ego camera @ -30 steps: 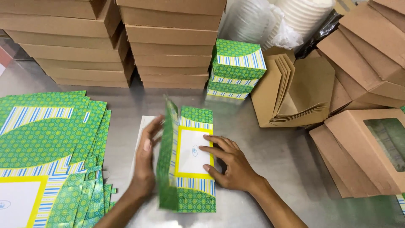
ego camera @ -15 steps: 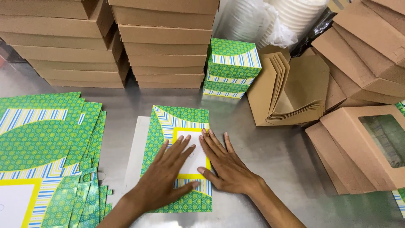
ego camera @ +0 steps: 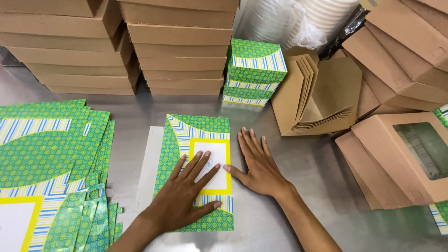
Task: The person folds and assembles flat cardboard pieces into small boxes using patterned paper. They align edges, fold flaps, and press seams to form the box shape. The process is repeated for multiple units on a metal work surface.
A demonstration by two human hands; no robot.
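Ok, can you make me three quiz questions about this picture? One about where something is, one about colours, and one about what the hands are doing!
1. Where is the stack of folded green boxes?
A. beside the brown box stacks
B. under the left hand
C. inside the window box

2. What colour frames the white square on the flat green sheet?
A. red
B. yellow
C. black

3. How is the left hand?
A. in a fist
B. lifted high
C. flat on the sheet

Answers: 1 A, it stands right of the brown box stacks. 2 B, a yellow border shows. 3 C, its fingers are spread on the sheet; the right hand lies flat on the metal table.
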